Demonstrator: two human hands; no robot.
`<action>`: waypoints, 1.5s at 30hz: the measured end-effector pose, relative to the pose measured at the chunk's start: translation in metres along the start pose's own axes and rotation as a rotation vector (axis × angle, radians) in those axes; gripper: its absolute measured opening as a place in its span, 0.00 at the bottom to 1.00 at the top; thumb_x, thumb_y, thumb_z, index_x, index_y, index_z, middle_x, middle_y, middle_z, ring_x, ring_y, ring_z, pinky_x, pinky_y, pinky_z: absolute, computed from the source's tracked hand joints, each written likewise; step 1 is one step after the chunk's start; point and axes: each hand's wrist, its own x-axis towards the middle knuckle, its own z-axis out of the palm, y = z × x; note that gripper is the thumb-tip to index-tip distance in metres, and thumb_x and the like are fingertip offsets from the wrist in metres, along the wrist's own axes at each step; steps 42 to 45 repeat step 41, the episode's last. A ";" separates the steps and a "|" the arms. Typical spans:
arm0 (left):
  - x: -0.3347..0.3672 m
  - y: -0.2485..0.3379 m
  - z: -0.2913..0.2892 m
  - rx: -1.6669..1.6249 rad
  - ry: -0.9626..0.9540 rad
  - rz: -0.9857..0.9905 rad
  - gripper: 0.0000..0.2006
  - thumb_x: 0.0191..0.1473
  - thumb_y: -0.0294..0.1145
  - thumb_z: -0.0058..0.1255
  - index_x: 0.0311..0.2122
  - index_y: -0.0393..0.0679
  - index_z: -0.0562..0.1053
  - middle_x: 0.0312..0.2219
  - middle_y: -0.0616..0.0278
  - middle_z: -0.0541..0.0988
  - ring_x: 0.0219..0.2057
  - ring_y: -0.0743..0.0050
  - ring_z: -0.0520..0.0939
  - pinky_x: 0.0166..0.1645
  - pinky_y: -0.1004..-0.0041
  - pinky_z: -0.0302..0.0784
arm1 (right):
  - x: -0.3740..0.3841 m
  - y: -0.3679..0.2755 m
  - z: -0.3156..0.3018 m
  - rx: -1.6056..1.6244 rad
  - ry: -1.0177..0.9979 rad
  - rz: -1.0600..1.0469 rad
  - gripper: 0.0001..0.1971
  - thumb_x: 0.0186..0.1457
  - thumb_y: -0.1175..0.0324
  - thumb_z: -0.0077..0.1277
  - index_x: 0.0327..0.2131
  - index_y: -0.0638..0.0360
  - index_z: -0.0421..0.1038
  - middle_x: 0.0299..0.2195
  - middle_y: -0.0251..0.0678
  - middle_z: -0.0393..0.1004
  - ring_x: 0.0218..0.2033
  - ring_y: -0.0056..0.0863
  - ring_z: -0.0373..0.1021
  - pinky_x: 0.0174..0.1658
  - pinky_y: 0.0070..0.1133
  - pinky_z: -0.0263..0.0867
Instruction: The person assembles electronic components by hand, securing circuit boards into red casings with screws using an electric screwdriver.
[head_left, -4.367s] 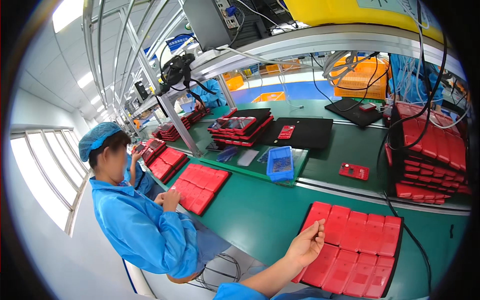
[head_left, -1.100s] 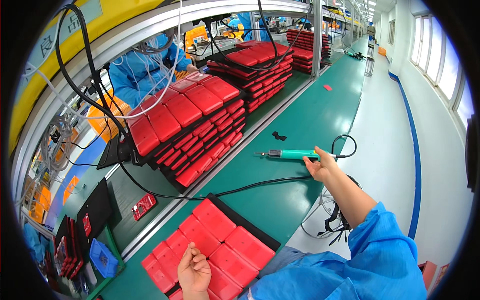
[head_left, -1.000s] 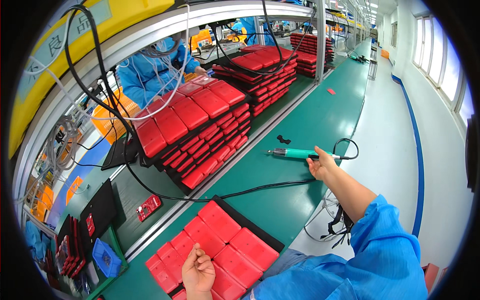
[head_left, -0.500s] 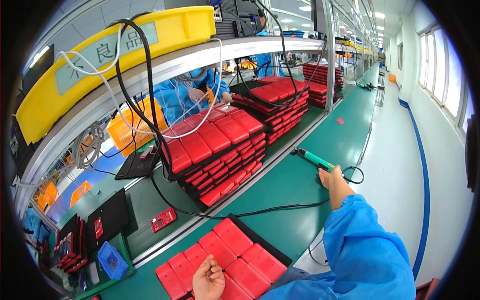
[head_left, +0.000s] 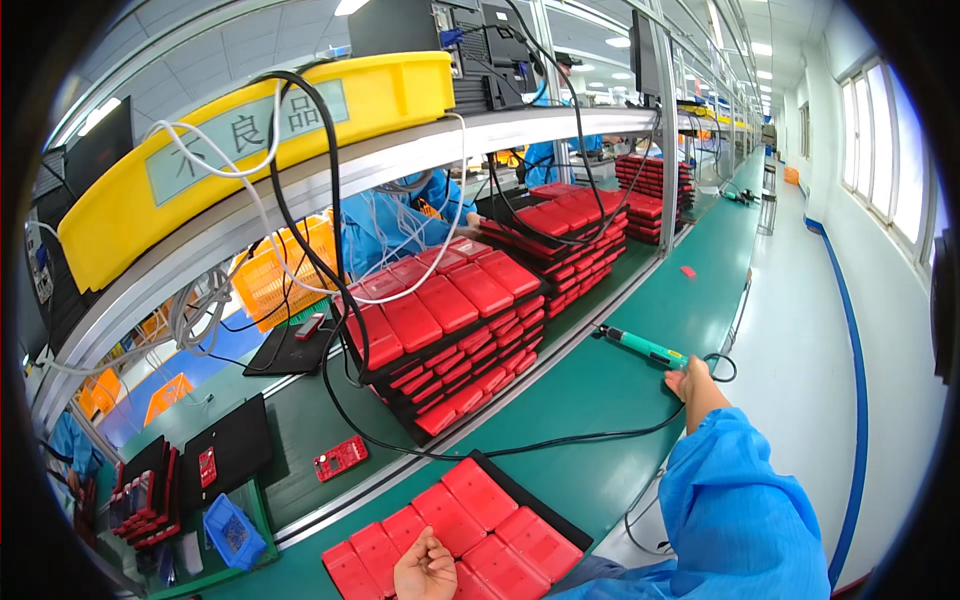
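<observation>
My right hand (head_left: pixel 692 384), at the end of a blue sleeve, closes on the rear end of a green electric screwdriver (head_left: pixel 645 347). The tool lies slantwise over the green bench with its dark tip pointing away to the left. My left hand (head_left: pixel 427 570) is held over red rectangular casings (head_left: pixel 447 520), its fingers curled in; whatever they may hold is hidden. These casings lie in rows on a black sheet (head_left: pixel 530 497) at the bench's front edge.
Behind the rail rise tall stacks of red casings (head_left: pixel 445 300) between black sheets. A red circuit board (head_left: pixel 341 458) and a blue tray (head_left: pixel 234 532) of small parts lie left. A black cable (head_left: pixel 560 442) crosses the bench. A yellow bin (head_left: pixel 260 140) sits on the shelf overhead.
The whole view has shifted, so the bench appears lower and slightly further right. Both hands keep nearly the same places relative to the screwdriver and the casings.
</observation>
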 end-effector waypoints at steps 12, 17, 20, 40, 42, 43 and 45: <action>0.005 -0.007 0.008 0.010 0.007 0.049 0.14 0.49 0.24 0.39 0.42 0.34 0.66 0.25 0.58 0.73 0.23 0.75 0.71 0.21 0.84 0.66 | -0.034 -0.015 -0.046 -1.318 -0.113 -1.124 0.25 0.40 0.56 0.55 0.42 0.56 0.64 0.36 0.42 0.66 0.37 0.39 0.66 0.38 0.30 0.62; 0.002 -0.007 0.013 0.070 -0.034 -0.001 0.15 0.49 0.26 0.39 0.44 0.34 0.65 0.27 0.59 0.73 0.24 0.76 0.70 0.20 0.85 0.64 | -0.046 -0.043 -0.053 -1.201 -0.038 -1.037 0.23 0.41 0.53 0.54 0.34 0.63 0.70 0.23 0.45 0.72 0.28 0.40 0.70 0.34 0.30 0.64; -0.001 -0.006 0.012 0.124 -0.072 -0.060 0.16 0.49 0.28 0.40 0.45 0.35 0.65 0.28 0.59 0.72 0.24 0.76 0.70 0.20 0.86 0.64 | -0.066 -0.074 -0.064 -1.148 -0.222 -0.789 0.24 0.32 0.52 0.59 0.26 0.67 0.72 0.16 0.41 0.69 0.20 0.28 0.67 0.26 0.23 0.62; 0.038 -0.120 0.076 0.112 -0.498 -0.126 0.16 0.44 0.41 0.52 0.37 0.46 0.66 0.17 0.75 0.57 0.17 0.89 0.57 0.16 0.89 0.48 | -0.303 -0.114 0.019 -1.597 -1.237 -1.304 0.26 0.31 0.42 0.56 0.23 0.59 0.73 0.18 0.36 0.71 0.24 0.34 0.68 0.27 0.26 0.61; 0.032 -0.121 0.078 0.092 -0.527 -0.125 0.16 0.45 0.39 0.52 0.39 0.45 0.66 0.17 0.75 0.57 0.17 0.89 0.56 0.17 0.88 0.49 | -0.305 -0.109 0.018 -1.599 -1.254 -1.315 0.26 0.31 0.42 0.56 0.25 0.58 0.74 0.21 0.36 0.72 0.26 0.33 0.69 0.29 0.25 0.63; 0.032 -0.121 0.078 0.092 -0.527 -0.125 0.16 0.45 0.39 0.52 0.39 0.45 0.66 0.17 0.75 0.57 0.17 0.89 0.56 0.17 0.88 0.49 | -0.305 -0.109 0.018 -1.599 -1.254 -1.315 0.26 0.31 0.42 0.56 0.25 0.58 0.74 0.21 0.36 0.72 0.26 0.33 0.69 0.29 0.25 0.63; 0.032 -0.121 0.078 0.092 -0.527 -0.125 0.16 0.45 0.39 0.52 0.39 0.45 0.66 0.17 0.75 0.57 0.17 0.89 0.56 0.17 0.88 0.49 | -0.305 -0.109 0.018 -1.599 -1.254 -1.315 0.26 0.31 0.42 0.56 0.25 0.58 0.74 0.21 0.36 0.72 0.26 0.33 0.69 0.29 0.25 0.63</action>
